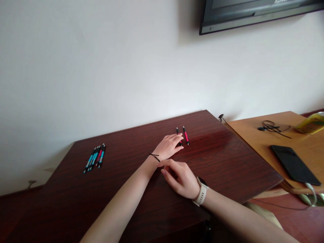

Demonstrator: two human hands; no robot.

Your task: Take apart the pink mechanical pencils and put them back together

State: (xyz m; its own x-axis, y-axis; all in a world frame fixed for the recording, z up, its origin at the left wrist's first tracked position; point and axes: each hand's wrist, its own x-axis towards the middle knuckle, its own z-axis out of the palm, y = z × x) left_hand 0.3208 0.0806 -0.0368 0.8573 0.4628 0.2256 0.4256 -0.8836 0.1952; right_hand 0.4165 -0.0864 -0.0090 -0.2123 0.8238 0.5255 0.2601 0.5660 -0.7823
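Observation:
My left hand [169,145], with a thin black cord bracelet [154,156] at its wrist, reaches over a red and black pen [177,131] on the dark wooden table. Its fingers partly cover this pen, with thumb and fingers apart; whether they touch it is unclear. Just to the right lies a second red and black pen [186,135]. Beside my left wrist is my right hand [182,179], its fingers bent and its thumb and index finger apart. The index fingertip is at the bracelet, with nothing visible held. A pale-strapped watch [201,192] is on my right wrist.
Several blue pens [93,157] and a red one [99,156] lie side by side at the table's left [63,189]. On a lighter table [250,130] at right are a black phone-like slab [295,163], a black cable [272,126] and a yellow package [311,124]. A screen [253,17] hangs above.

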